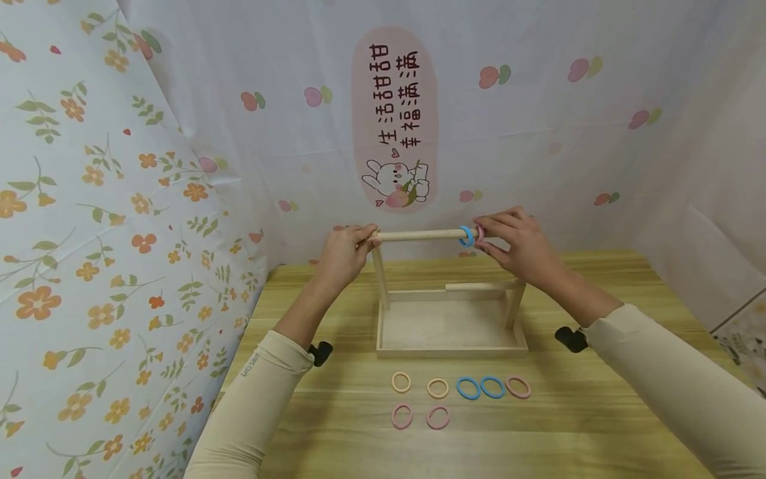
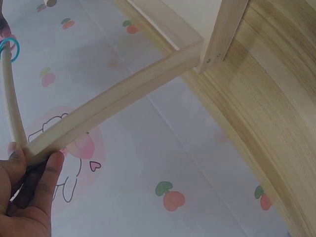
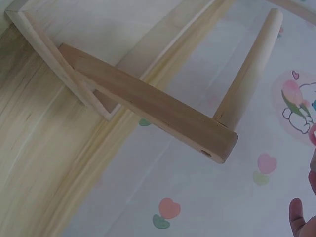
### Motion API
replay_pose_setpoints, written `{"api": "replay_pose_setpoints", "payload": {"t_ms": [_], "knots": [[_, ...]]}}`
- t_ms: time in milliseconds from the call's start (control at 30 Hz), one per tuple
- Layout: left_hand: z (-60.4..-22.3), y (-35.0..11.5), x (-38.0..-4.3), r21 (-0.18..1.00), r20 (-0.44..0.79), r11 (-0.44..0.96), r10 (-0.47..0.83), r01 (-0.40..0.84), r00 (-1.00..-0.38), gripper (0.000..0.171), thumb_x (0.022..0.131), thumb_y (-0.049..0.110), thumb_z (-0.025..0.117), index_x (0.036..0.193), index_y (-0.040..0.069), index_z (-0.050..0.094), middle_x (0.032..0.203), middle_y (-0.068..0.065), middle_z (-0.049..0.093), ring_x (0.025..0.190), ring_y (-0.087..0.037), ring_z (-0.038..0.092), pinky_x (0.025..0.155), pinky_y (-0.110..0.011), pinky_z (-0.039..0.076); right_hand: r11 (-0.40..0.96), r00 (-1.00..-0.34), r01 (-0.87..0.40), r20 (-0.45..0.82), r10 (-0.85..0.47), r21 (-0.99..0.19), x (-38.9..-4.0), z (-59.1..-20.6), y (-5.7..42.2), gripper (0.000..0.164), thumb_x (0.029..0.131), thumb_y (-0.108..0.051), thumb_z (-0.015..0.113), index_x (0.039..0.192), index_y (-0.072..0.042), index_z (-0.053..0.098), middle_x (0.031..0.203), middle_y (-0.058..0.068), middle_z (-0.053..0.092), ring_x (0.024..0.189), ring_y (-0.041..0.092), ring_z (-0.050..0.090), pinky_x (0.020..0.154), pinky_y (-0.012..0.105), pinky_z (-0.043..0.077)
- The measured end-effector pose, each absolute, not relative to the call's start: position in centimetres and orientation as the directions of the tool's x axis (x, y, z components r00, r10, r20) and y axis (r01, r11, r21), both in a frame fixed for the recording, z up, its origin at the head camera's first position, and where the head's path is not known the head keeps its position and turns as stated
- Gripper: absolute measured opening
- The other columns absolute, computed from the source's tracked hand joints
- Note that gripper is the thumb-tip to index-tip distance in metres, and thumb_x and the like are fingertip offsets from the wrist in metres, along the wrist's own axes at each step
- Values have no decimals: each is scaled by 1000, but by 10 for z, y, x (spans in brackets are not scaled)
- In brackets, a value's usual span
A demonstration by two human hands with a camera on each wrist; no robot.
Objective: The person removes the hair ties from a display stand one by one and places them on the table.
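In the head view my left hand (image 1: 342, 255) grips the top of the wooden stand's left post (image 1: 381, 276), where the upper rod (image 1: 419, 235) joins it. The left wrist view shows thumb and fingers around that corner. A blue ring (image 1: 463, 241) hangs on the rod near its right end. Just beside it, my right hand (image 1: 526, 247) pinches a pink ring (image 1: 481, 232) between thumb and fingers at the rod's end. In the right wrist view only a part of the right hand (image 3: 308, 224) shows at the edge.
A lower rod (image 1: 479, 287) juts left from the stand's shorter right post (image 1: 514, 307). Both posts rise from a shallow wooden tray (image 1: 451, 353). In front of it on the table (image 1: 335, 426) lie several pink, blue and pale orange rings. A patterned cloth (image 1: 269, 166) hangs behind.
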State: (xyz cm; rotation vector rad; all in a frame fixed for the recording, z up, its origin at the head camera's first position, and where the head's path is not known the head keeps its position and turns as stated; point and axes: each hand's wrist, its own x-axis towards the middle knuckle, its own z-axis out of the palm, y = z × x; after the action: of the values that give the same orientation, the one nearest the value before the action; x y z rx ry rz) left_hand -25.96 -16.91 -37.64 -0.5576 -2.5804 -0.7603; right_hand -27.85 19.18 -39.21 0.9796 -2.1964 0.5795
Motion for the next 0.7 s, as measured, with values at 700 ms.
{"api": "replay_pose_setpoints", "payload": {"t_ms": [700], "knots": [[-375, -169, -257, 409, 456, 790, 256, 456, -852, 35, 106, 26, 71, 134, 6, 80, 118, -17, 84, 91, -33, 78, 90, -50, 59, 628, -472, -774, 730, -494, -76, -279, -392, 210, 51, 82, 1, 95, 130, 5, 77, 119, 27, 80, 104, 50, 65, 88, 64, 54]]}}
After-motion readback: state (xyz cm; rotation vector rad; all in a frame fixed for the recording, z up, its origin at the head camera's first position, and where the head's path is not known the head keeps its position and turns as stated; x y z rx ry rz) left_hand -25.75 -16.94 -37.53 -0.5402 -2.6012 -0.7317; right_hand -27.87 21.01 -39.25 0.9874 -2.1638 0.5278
